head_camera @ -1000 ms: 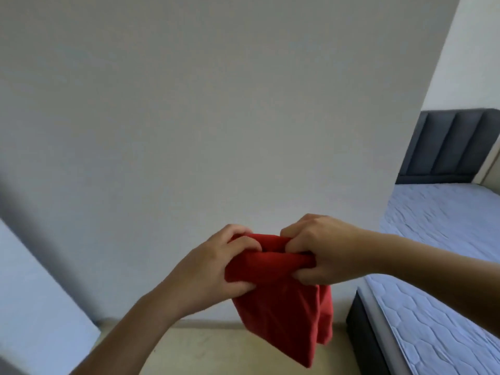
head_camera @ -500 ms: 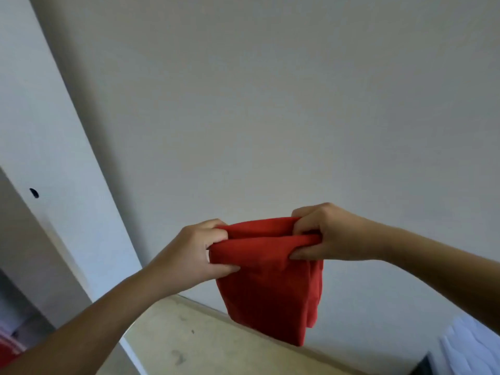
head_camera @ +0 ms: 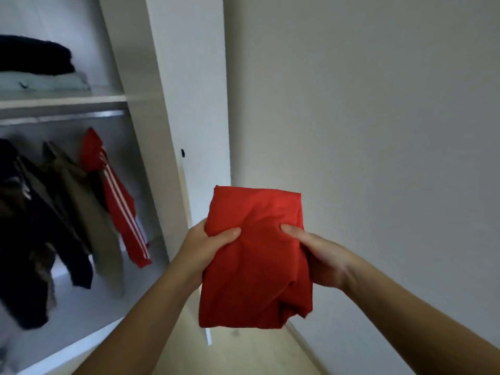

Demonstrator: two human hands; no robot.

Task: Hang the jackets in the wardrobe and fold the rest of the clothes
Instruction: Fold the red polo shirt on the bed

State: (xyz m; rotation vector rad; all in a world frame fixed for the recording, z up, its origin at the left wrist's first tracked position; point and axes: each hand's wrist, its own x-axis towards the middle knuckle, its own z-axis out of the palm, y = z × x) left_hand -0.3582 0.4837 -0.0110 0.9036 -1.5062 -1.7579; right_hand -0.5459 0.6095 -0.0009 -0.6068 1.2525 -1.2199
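Observation:
A folded red garment (head_camera: 257, 255) lies flat between my two hands in front of me. My left hand (head_camera: 205, 247) grips its left edge, thumb on top and fingers beneath. My right hand (head_camera: 322, 253) grips its right edge the same way. To the left stands the open wardrobe (head_camera: 162, 131). On its rail hang a red jacket with white stripes (head_camera: 116, 198), an olive jacket (head_camera: 81, 201) and a dark jacket (head_camera: 29, 239).
A shelf (head_camera: 65, 100) above the rail carries a stack of folded clothes (head_camera: 40, 66), dark on top and pale below. A plain white wall (head_camera: 365, 131) fills the right side. Pale floor (head_camera: 243, 353) shows below my arms.
The view has swung left from the wall and bed to the open wardrobe. The red garment, hanging from its top edge before, is now held flat as a folded bundle.

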